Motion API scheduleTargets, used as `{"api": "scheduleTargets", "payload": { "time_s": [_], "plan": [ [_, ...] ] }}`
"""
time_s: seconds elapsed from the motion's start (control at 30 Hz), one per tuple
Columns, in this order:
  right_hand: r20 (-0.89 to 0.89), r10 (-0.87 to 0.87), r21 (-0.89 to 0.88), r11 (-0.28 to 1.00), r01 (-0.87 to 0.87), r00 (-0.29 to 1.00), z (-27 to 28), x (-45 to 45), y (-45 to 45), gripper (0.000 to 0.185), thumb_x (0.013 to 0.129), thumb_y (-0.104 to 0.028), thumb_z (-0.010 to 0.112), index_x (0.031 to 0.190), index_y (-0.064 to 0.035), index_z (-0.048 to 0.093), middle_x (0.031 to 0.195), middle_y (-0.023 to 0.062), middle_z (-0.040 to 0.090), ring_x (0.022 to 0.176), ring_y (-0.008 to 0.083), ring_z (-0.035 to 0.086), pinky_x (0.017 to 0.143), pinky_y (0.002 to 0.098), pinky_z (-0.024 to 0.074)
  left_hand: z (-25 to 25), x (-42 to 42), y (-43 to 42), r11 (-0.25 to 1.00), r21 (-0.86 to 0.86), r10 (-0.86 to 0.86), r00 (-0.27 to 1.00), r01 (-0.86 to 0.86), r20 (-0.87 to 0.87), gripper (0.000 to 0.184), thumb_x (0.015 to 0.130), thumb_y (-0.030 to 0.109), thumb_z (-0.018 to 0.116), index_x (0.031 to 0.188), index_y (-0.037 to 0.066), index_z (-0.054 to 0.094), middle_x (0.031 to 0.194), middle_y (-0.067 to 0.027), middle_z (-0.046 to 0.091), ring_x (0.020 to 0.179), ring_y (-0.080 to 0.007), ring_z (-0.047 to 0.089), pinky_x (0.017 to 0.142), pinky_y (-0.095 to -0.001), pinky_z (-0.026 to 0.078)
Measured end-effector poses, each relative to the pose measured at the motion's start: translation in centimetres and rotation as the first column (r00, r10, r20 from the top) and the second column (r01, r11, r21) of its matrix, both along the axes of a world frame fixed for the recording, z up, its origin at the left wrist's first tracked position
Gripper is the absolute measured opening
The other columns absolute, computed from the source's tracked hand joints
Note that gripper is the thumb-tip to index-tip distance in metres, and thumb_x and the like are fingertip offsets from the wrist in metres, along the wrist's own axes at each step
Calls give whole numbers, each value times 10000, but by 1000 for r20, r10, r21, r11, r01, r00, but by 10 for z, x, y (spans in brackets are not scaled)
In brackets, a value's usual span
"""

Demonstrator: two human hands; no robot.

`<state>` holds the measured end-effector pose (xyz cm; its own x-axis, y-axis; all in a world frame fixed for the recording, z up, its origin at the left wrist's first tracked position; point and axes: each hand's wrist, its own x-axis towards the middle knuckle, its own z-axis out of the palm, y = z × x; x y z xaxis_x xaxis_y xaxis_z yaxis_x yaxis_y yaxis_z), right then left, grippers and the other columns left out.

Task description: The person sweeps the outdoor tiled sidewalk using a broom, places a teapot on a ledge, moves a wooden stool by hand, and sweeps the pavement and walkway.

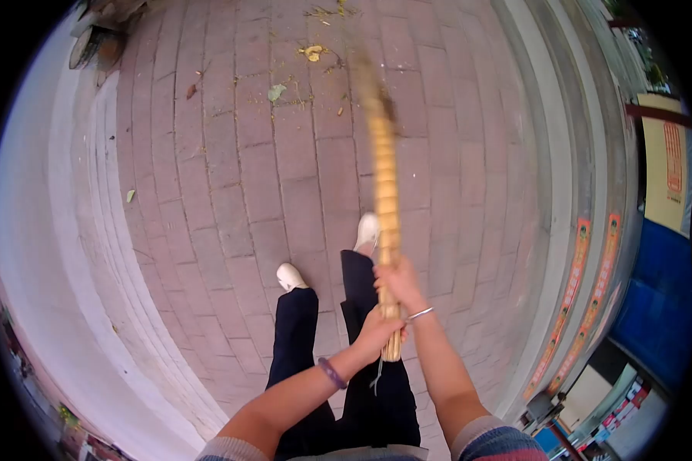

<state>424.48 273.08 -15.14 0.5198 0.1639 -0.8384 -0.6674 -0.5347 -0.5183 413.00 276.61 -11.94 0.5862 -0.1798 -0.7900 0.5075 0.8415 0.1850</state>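
A straw broom (pixel 386 180) with a ribbed, pale yellow handle reaches forward over the paving, its far end smeared by motion. My left hand (pixel 378 332) wraps round the handle close to its butt end, where a thin cord dangles. Just above it, my right hand (pixel 399 280) is closed on the same handle. To the left of the broom's blurred head lie a yellow crumpled leaf (pixel 313 53), a green leaf (pixel 276 92) and small yellowish bits. A brown leaf (pixel 191 91) rests farther left.
Brick paving (pixel 292 184) stretches ahead between a pale ledge (pixel 92 230) on the left and grey steps (pixel 565 154) on the right. Red printed strips (pixel 573 292) run along the steps. A dark round object (pixel 96 48) stands at upper left. My white shoes (pixel 290 276) are below.
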Motion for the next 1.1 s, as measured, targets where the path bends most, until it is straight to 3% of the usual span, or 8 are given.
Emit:
{"api": "scheduleTargets", "payload": {
  "time_s": [0.17,0.3,0.43,0.5,0.6,0.73,0.93,1.1],
  "plan": [
    [-55,-51,-40,998,49,997,-77,127,-3,80,735,-82,582,756,-7,563,595,77,565,499,160,562,471,303,465,-57,132,43,985,-90,-154,987,150,-43,131,765,79,542,857,-3,497,639,-75,548,502,-151,546,455,-259,465],
    [14,518,-13,855,-518,855,-74,78,70,164,667,-106,599,716,46,563,600,89,580,521,189,611,481,332,491,-27,78,47,962,102,272,886,-252,-376,125,754,59,514,857,-8,494,649,-71,537,496,-158,534,448,-267,459],
    [-203,758,406,641,-651,619,-48,55,139,286,646,-174,611,793,69,583,648,218,600,564,321,617,565,389,494,12,106,51,688,314,724,596,-654,-346,216,780,48,482,993,33,449,804,-75,553,658,-178,577,568,-293,507],
    [20,806,392,539,-746,592,-35,62,143,276,640,-179,615,779,57,582,657,221,596,614,342,616,590,397,490,31,131,55,608,362,790,494,-707,-363,233,781,28,480,1012,41,451,884,-76,557,746,-182,591,648,-309,520],
    [65,747,383,593,-708,661,5,115,132,294,638,-199,627,814,31,574,713,227,601,727,379,605,651,418,482,24,137,26,703,371,702,678,-607,-219,285,803,91,496,1080,48,450,968,-89,566,908,-217,585,767,-352,509],
    [76,455,97,882,-460,887,-12,194,64,392,678,-186,634,970,36,495,726,164,600,647,287,603,594,370,485,11,196,4,889,83,456,885,-450,-90,241,767,-18,492,999,37,461,828,-82,562,665,-168,588,568,-271,502],
    [63,445,-187,885,-427,893,-42,326,58,173,715,-126,590,712,46,569,615,113,592,545,184,603,486,337,475,-45,315,64,987,-148,41,995,-55,-95,157,789,85,524,910,0,470,710,-71,543,528,-150,541,487,-262,470],
    [247,705,-55,696,-716,665,-87,233,113,236,662,-160,602,705,70,571,622,171,598,581,268,624,520,356,486,-21,244,69,859,61,491,786,-508,-375,124,784,76,495,873,-5,469,670,-58,509,516,-127,505,472,-230,450]
  ]
}}
